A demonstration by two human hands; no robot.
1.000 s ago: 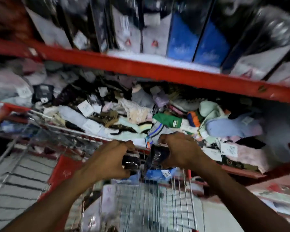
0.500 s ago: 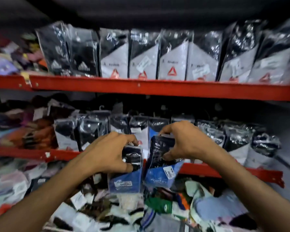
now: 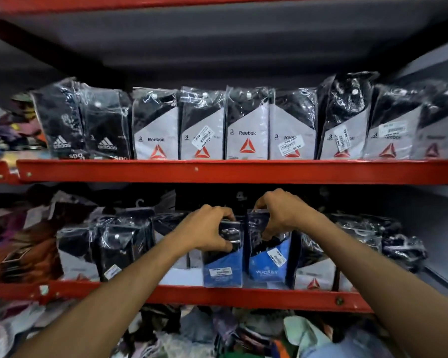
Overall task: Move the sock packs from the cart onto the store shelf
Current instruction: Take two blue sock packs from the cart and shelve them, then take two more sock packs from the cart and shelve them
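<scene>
Both packs at middle shelf [image 3: 243, 297] front edge.
My left hand [image 3: 209, 229] pinches left pack [image 3: 223, 267], right hand [image 3: 282, 210] pinches right pack [image 3: 268, 259]; upright, side by side. Reebok packs [image 3: 313, 276] crowd both sides; loose socks [image 3: 217, 334] below.

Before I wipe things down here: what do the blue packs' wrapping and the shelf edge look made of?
Blue packs: clear glossy plastic film, going by the crinkles and glare; the blue part looks like a printed card insert, though that is uncertain. Shelf edge: red painted metal, seemingly, with rivets and chipped spots.
</scene>
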